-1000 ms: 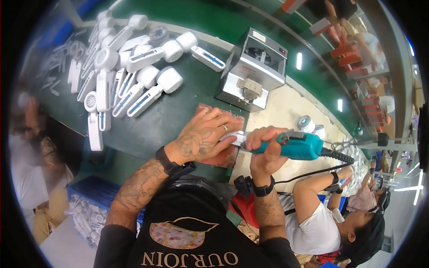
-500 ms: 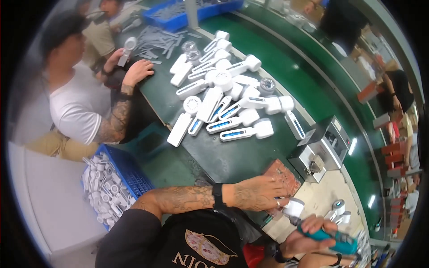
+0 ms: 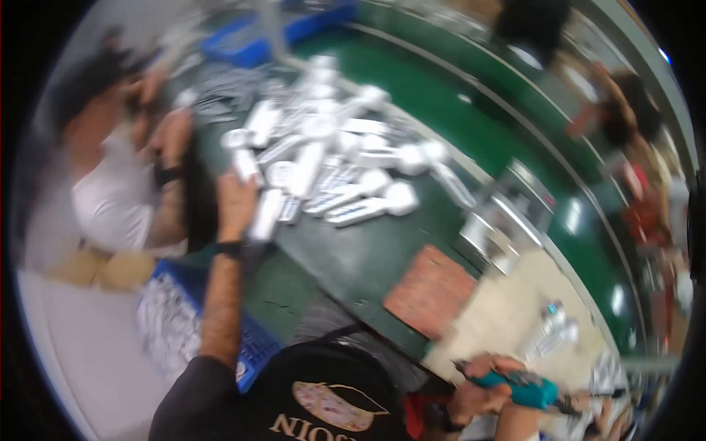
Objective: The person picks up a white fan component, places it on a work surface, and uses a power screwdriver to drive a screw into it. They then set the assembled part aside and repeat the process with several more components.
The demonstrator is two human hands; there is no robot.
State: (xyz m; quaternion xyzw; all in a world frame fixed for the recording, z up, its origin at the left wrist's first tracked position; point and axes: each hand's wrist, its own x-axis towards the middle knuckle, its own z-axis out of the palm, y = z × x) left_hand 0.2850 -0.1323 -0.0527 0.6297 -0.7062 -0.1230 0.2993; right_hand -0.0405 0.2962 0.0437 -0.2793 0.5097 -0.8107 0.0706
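My left hand is stretched out to the left edge of a pile of white handheld devices. Its blurred fingertips meet the handle of one white device with a round head and long handle; whether they grip it is unclear. More such devices, some with blue strips in the handle, lie heaped on the dark green table. At the lower right, my right hand is wrapped around a teal electric screwdriver, its bit pointing left, apart from the reddish pad.
A metal-cased machine stands at the table's right edge. Several small white parts lie on the beige board. A blue crate of white parts is at lower left. A co-worker sits close to the pile, by grey strips.
My left hand has swung from the reddish pad to the pile at left. The white device by the screwdriver bit is gone from there. The view has shifted; the screwdriver stays in my right hand.
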